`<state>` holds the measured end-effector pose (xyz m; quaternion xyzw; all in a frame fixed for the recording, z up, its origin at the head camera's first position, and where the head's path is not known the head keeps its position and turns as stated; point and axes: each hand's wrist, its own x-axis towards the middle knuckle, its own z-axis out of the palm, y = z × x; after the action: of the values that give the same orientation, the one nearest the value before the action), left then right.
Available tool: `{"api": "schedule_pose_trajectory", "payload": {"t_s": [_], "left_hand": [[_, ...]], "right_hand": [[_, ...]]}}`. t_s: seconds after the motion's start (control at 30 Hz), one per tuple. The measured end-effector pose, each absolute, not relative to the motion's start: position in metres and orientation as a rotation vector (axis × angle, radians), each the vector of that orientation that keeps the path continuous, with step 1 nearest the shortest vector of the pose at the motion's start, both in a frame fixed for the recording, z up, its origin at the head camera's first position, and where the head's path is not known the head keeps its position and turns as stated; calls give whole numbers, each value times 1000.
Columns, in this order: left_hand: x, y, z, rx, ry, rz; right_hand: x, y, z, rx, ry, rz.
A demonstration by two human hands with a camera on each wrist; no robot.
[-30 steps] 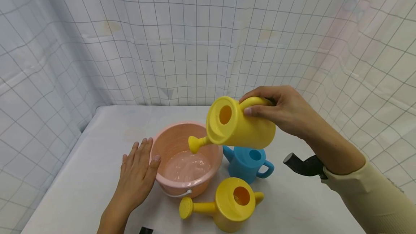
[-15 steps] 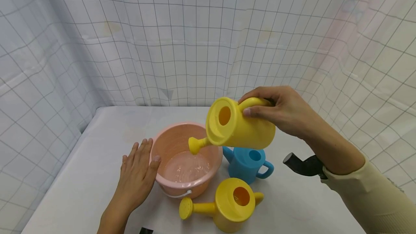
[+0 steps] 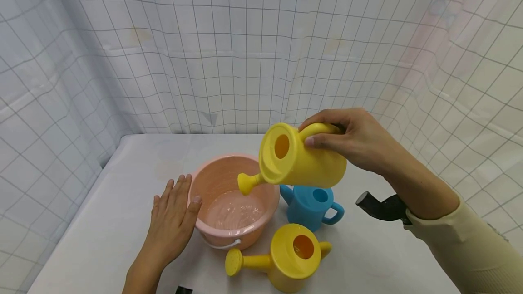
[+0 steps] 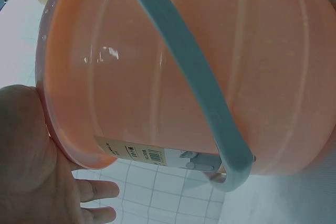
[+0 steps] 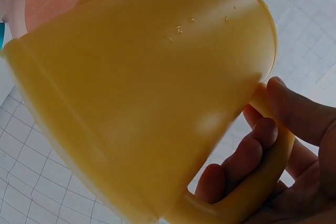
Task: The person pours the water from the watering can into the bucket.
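My right hand point(image 3: 347, 137) grips the handle of a yellow watering can point(image 3: 314, 167), fingers curled round it in the right wrist view. The can is tilted, its sprinkler head point(image 3: 247, 183) low over the pink bucket point(image 3: 233, 232). Rippled water point(image 3: 234, 210) lies in the bottom of the bucket. Fingers straight, my left hand point(image 3: 173, 217) rests against the bucket's left rim. From the left wrist view, the palm point(image 4: 31, 145) is at the rim, beside the bucket's outer wall, label point(image 4: 157, 155) and grey carry handle point(image 4: 194, 72). Water drops point(image 5: 178, 29) cling to the held can.
A blue watering can point(image 3: 310, 208) stands right of the bucket, below the held can in the head view. In front stands a second yellow watering can point(image 3: 292, 262), its spout pointing left. White gridded curtains point(image 3: 261, 49) surround the white table point(image 3: 94, 221).
The held can has tipped very slightly and its sprinkler head sits a touch lower. The water in the bucket ripples differently. My left hand stays in place.
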<state>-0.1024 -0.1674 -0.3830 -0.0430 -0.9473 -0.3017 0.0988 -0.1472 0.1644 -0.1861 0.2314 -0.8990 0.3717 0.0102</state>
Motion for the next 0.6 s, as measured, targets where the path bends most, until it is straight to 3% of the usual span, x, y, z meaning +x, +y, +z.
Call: {"api": "schedule_pose_trajectory", "payload": {"t_s": [0.6], "left_hand": [[-103,-167,-384,-122,-2780,-890]], "right_hand": [[-150,163,-188,758,-2819,1134]]}}
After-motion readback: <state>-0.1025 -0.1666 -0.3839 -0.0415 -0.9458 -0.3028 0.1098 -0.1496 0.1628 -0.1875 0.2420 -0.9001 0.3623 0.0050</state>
